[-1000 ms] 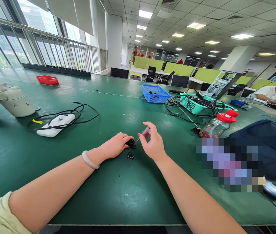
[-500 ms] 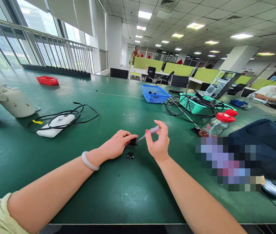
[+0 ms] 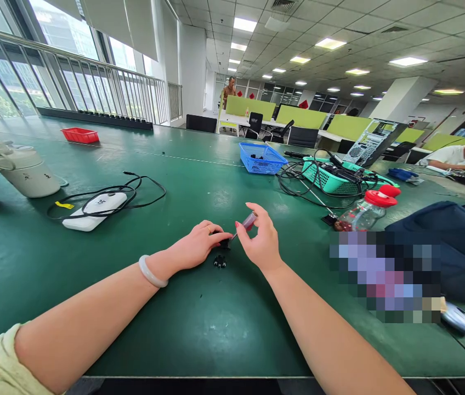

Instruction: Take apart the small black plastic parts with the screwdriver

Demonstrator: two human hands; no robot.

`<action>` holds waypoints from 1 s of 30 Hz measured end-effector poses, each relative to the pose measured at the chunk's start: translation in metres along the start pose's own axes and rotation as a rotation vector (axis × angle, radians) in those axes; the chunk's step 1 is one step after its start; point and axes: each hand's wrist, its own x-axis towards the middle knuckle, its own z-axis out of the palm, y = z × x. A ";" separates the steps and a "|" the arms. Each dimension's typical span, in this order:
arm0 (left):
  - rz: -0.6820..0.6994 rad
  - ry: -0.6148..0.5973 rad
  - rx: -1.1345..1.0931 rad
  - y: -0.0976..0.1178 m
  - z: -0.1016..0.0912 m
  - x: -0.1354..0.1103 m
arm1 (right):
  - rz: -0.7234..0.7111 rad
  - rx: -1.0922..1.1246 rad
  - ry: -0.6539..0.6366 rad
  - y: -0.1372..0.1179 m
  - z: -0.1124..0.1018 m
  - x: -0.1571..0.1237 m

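My left hand rests on the green table with its fingers closed on a small black part, partly hidden under the fingertips. In my right hand is a screwdriver with a clear, pinkish handle, pinched between thumb and fingers. Its shaft slants down to the left, and the tip meets or lies right beside the black part; which one I cannot tell. Just below, a second small black piece with shiny spots lies on the table, touched by neither hand.
On the left are a white power bank with a black cable and a pale jug. Farther back stand a red tray, a blue basket and a green basket of cables. A red-lidded jar and dark bag sit right.
My right hand has moved left and closer to my left hand, bringing the screwdriver with it. The screwdriver now stands somewhat steeper. My left hand has barely shifted.
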 end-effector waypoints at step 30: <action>-0.250 -0.144 -0.019 0.021 0.005 -0.005 | 0.142 0.020 0.375 0.013 -0.003 0.006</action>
